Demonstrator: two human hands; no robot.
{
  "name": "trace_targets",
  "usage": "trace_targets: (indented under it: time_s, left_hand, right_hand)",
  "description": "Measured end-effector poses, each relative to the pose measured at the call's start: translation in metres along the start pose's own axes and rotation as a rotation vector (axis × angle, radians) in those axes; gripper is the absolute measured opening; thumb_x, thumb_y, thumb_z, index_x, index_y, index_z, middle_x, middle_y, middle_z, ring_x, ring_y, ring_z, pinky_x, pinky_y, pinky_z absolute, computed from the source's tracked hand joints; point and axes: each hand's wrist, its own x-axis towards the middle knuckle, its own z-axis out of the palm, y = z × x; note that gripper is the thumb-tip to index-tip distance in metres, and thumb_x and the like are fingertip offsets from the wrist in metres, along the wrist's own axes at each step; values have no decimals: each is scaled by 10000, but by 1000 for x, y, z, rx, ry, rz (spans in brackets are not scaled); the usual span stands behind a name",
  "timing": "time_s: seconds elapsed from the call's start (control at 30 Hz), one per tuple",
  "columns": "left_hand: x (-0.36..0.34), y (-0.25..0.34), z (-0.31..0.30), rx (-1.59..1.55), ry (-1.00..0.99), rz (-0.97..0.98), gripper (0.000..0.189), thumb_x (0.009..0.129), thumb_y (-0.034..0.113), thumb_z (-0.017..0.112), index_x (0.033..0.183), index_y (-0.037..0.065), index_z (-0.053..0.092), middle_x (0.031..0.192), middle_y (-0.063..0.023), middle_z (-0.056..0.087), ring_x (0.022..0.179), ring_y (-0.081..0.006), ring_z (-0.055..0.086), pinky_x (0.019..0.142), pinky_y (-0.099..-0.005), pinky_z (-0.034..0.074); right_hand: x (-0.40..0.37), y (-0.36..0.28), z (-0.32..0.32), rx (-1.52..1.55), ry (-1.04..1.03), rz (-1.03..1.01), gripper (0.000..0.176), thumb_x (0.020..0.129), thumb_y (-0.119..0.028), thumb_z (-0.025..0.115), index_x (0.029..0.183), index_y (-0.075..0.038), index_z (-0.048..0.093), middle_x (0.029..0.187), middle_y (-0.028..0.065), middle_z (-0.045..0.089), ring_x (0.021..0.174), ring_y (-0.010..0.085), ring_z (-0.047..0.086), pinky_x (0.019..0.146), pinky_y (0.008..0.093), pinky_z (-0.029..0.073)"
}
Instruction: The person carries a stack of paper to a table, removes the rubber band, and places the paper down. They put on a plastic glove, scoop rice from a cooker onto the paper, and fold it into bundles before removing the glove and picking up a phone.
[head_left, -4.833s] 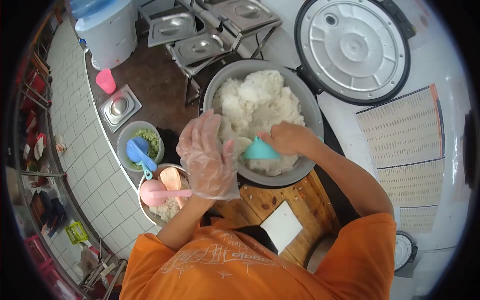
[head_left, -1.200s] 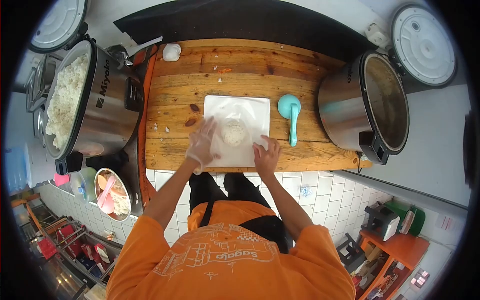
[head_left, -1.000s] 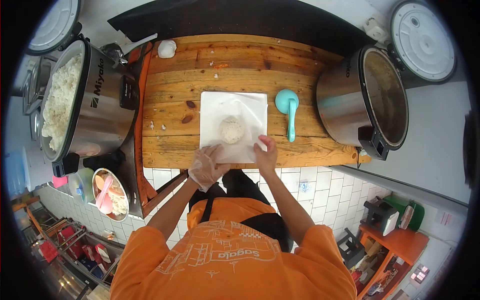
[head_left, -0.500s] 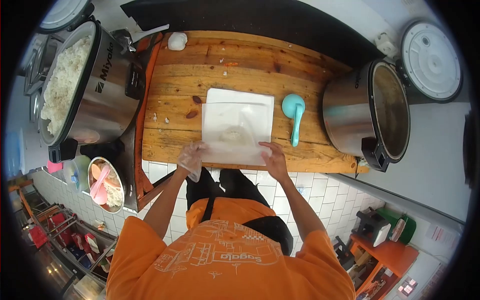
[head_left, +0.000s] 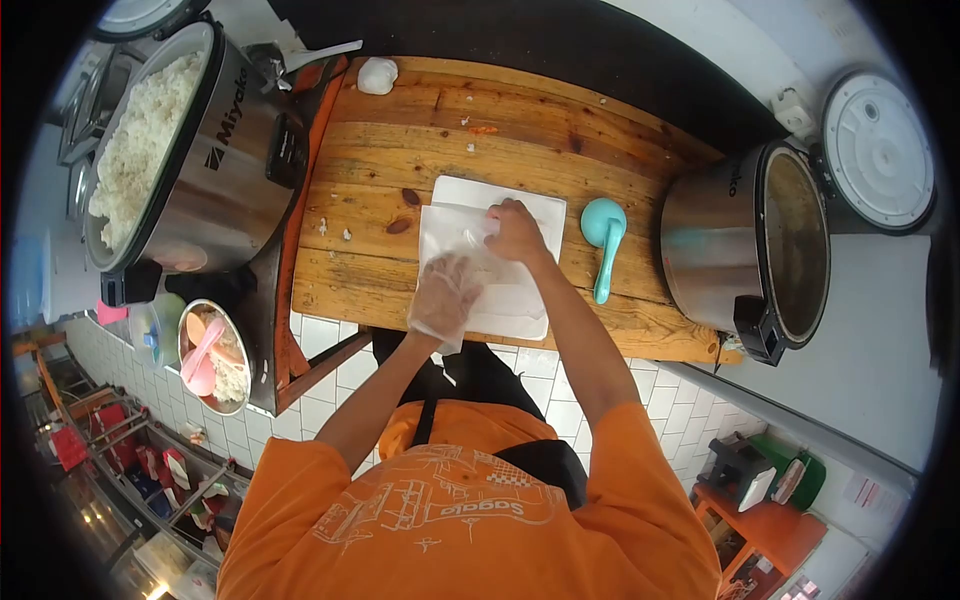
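A stack of white paper sheets lies on the wooden table, with a translucent wrapper on top. My left hand, in a clear plastic glove, lies flat with fingers spread over the left part of the wrapper. My right hand is bare and closed in a pinch at the wrapper's upper right; what its fingers hold is too small to make out. The rice seen on the sheet earlier is mostly hidden by my hands. Right of the papers rests a turquoise scoop.
A large cooker full of rice stands at the left, above a bowl with rice and pink scoops. Another open cooker stands at the right, near a round lid. A white lump sits at the table's back left.
My left hand has moved from the paper's left edge onto the wrapper. My right hand has gone up and left from the near right edge. The view has shifted slightly.
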Motion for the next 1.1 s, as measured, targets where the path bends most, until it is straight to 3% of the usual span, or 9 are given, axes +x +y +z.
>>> trace_targets:
  time_s: [0.17, 0.33, 0.6, 0.77, 0.83, 0.9, 0.97, 1.0, 1.1]
  left_hand:
    - [14, 31, -34, 97, 178, -151, 678, 904, 432, 620, 1463, 114, 405, 1491, -263, 369, 1401, -477, 272, 1183, -505, 188]
    - [15, 34, -55, 555, 186, 406, 423, 945, 367, 551, 1206, 42, 621, 1491, -256, 373, 1373, -328, 405, 1129, -505, 304]
    - [-56, 23, 4, 323, 37, 236, 393, 959, 179, 472, 1313, 40, 568, 1360, -140, 553, 1277, -259, 502, 993, -345, 458]
    - [-42, -33, 15, -426, 41, -194, 449, 927, 157, 485, 1355, 20, 514, 1347, -144, 549, 1268, -257, 489, 893, -395, 497]
    - [-23, -72, 11, 162, -276, 226, 509, 910, 151, 514, 1391, 5, 437, 1384, -168, 488, 1286, -293, 453, 942, -399, 471]
    - [-5, -51, -4, 164, -175, 183, 342, 912, 109, 532, 1231, 2, 594, 1245, -189, 591, 1185, -322, 531, 1008, -404, 438]
    - [29, -24, -24, 70, 187, 238, 290, 888, 108, 544, 1150, 14, 627, 1237, -180, 592, 1163, -336, 526, 990, -414, 440]
    - [36, -35, -25, 203, 52, 289, 211, 836, 121, 589, 1022, 32, 632, 1088, -158, 613, 1000, -318, 589, 846, -395, 511]
    - [14, -5, -18, 687, -378, 135, 281, 829, 124, 593, 1088, 14, 594, 977, -143, 623, 947, -286, 603, 765, -377, 534]
  right_hand:
    - [-46, -22, -12, 4, 33, -34, 155, 801, -171, 676, 931, -157, 759, 1019, 107, 717, 915, 310, 663, 834, 414, 517]
    - [-153, -29, 47, -163, 272, -285, 418, 926, -60, 545, 1339, 2, 525, 1384, 148, 544, 1312, 297, 500, 1079, 458, 395]
    - [-169, -18, 59, -202, 163, -216, 542, 958, -153, 539, 1435, 49, 378, 1549, 165, 341, 1445, 320, 313, 1159, 501, 271]
    - [-178, 21, 68, 42, 309, -236, 474, 877, -39, 629, 1339, -28, 522, 1379, 162, 531, 1261, 324, 526, 1032, 417, 449]
    - [-149, -3, 35, 148, 369, -135, 324, 821, 18, 667, 1138, -41, 634, 1165, 125, 622, 1060, 312, 618, 884, 400, 520]
    - [-122, -21, 3, 324, 184, 378, 220, 781, -23, 717, 992, -35, 659, 1048, 108, 613, 941, 309, 625, 789, 425, 522]
    - [-105, -5, 3, 329, 62, 410, 238, 750, -50, 740, 974, -37, 661, 1004, 115, 599, 911, 299, 617, 770, 413, 516]
    - [-102, 5, 9, 333, -66, 442, 259, 720, -78, 763, 956, -39, 664, 960, 123, 585, 881, 290, 610, 751, 402, 510]
    - [-137, 9, 70, -268, 347, -102, 394, 677, -127, 782, 1044, -27, 680, 963, 137, 552, 907, 292, 573, 795, 373, 491]
